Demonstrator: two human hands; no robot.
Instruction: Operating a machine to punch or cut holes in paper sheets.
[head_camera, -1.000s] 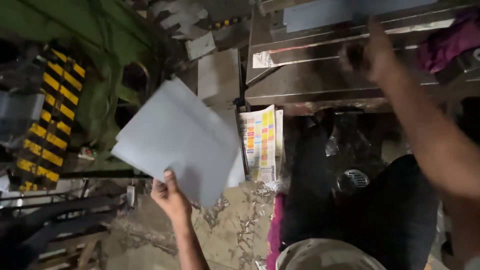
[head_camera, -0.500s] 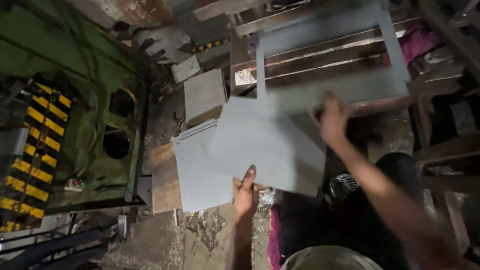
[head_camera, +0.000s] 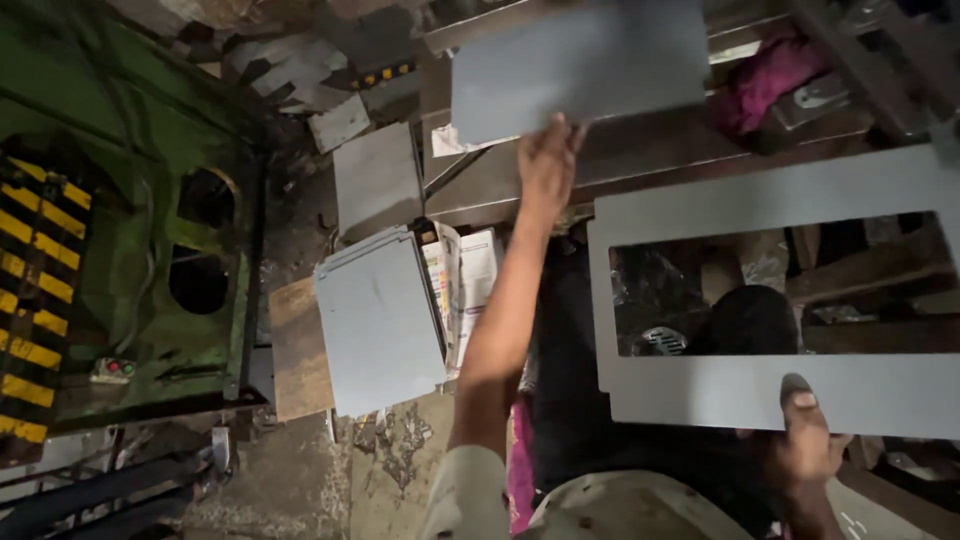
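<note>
Half a second ago we held one grey sheet and a frame close together in front of us; now they are apart. The solid grey sheet (head_camera: 580, 65) is up at the far side, over the metal tabletop (head_camera: 640, 160), and our left hand (head_camera: 548, 160) pinches its lower edge with a closed grip, the arm stretched forward. The grey frame with a rectangular opening (head_camera: 770, 300) has come to the right, and our right hand (head_camera: 805, 440) grips its bottom edge, thumb on top.

A stack of grey sheets (head_camera: 380, 320) lies on the dusty floor (head_camera: 300, 470) beside printed papers (head_camera: 465, 285). On the left stands a green machine (head_camera: 140, 230) with yellow-black stripes. A pink cloth (head_camera: 775, 75) lies on the tabletop.
</note>
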